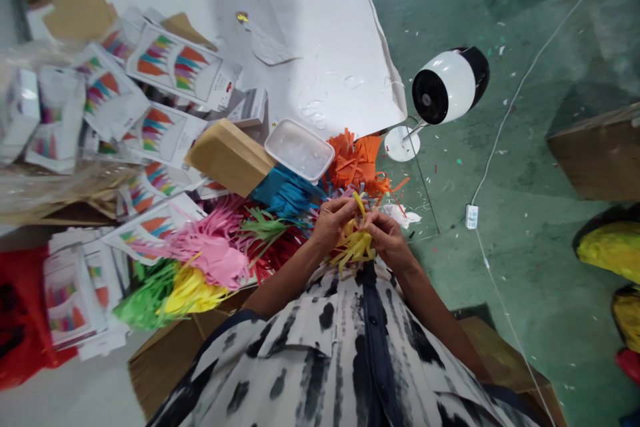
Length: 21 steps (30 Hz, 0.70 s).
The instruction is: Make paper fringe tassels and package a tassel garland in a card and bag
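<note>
Both hands meet close to my body, around a yellow paper tassel (356,244) whose fringe hangs below the fingers. My left hand (334,219) pinches it near its twisted top, which sticks up between the hands. Fingers of my right hand (386,233) close on it from the other side. Just beyond lie fringed orange paper (357,159) and blue paper (287,192). To the left spread pink (220,257), green (153,293) and yellow (193,293) fringed paper bundles. A white plastic tray (300,147) with small clear pieces stands behind the blue paper.
Several white boxes with printed tassel pictures (175,67) pile up on the left of the white table (320,20). A brown cardboard piece (230,155) lies beside the tray. On the green floor at right are a fan (453,87), a power strip (471,217) with cable, and a carton (600,153).
</note>
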Available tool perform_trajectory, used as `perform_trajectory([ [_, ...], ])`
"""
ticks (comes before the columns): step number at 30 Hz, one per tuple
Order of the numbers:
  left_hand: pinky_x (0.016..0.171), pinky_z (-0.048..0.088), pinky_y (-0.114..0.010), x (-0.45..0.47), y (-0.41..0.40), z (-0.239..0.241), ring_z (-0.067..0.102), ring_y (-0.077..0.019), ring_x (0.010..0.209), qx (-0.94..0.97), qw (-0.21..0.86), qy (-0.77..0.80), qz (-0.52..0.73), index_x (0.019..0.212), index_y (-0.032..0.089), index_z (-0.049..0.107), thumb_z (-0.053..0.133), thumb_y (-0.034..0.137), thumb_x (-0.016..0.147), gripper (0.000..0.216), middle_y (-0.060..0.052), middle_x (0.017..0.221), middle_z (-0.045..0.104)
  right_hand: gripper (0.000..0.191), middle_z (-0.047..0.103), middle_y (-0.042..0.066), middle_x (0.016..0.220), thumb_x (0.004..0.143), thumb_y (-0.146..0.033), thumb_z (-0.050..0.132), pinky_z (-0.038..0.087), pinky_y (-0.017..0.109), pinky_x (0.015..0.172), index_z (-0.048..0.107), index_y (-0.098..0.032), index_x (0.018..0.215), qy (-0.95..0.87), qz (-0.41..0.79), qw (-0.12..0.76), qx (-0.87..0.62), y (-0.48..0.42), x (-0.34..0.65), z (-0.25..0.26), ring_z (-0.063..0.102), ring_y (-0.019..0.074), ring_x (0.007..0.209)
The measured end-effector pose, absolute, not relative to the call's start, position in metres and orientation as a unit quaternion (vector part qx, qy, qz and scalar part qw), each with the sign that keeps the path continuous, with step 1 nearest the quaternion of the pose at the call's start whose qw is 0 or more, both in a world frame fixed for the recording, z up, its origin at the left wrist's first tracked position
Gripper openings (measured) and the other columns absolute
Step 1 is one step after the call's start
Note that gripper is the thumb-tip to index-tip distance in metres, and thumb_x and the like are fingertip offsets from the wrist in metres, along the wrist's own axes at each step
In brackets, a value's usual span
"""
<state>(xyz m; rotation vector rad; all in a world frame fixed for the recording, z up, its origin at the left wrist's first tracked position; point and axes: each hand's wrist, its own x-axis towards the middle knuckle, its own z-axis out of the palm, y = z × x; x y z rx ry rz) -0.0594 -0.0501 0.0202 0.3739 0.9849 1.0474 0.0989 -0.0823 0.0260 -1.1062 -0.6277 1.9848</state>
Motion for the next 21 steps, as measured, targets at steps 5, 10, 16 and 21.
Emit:
perform_trajectory([
  [5, 0.08, 0.054, -0.029, -0.061, -0.0466, 0.028, 0.068, -0.0159, 0.077, 0.264, 0.678, 0.5, 0.469, 0.08, 0.018, 0.081, 0.088, 0.047, 0.076, 0.031, -0.003, 0.082, 0.076, 0.026, 0.062, -0.002, 0.082, 0.084, -0.048, 0.082, 0.043, 0.023, 0.058, 0.069, -0.025, 0.086, -0.243, 0.775, 0.383, -0.441, -0.0827, 0.098, 0.0243, 0.053, 0.0116, 0.066],
  [10, 0.076, 0.051, -0.025, -0.0552, -0.0457, 0.0286, 0.064, -0.0127, 0.075, 0.28, 0.674, 0.491, 0.476, 0.083, 0.018, 0.075, 0.088, 0.042, 0.077, 0.028, 0.0, 0.081, 0.072, 0.024, 0.058, -0.004, 0.074, 0.086, -0.045, 0.082, 0.04, 0.021, 0.051, 0.068, -0.025, 0.085, -0.26, 0.75, 0.386, -0.47, -0.0822, 0.0954, 0.0234, 0.048, 0.0095, 0.059],
  [16, 0.076, 0.048, -0.024, -0.0518, -0.048, 0.0299, 0.061, -0.0118, 0.076, 0.288, 0.683, 0.483, 0.467, 0.083, 0.017, 0.067, 0.086, 0.039, 0.08, 0.029, 0.001, 0.082, 0.068, 0.027, 0.062, -0.004, 0.078, 0.085, -0.047, 0.081, 0.044, 0.021, 0.056, 0.067, -0.024, 0.084, -0.267, 0.731, 0.402, -0.482, -0.0808, 0.0938, 0.0238, 0.052, 0.0097, 0.062],
  [21, 0.075, 0.047, -0.024, -0.0542, -0.0476, 0.0256, 0.058, -0.0116, 0.075, 0.3, 0.698, 0.465, 0.454, 0.087, 0.018, 0.066, 0.077, 0.036, 0.086, 0.022, 0.002, 0.081, 0.063, 0.031, 0.057, -0.004, 0.073, 0.087, -0.052, 0.078, 0.041, 0.022, 0.052, 0.064, -0.024, 0.085, -0.295, 0.724, 0.376, -0.497, -0.0813, 0.0909, 0.0214, 0.047, 0.0098, 0.058],
])
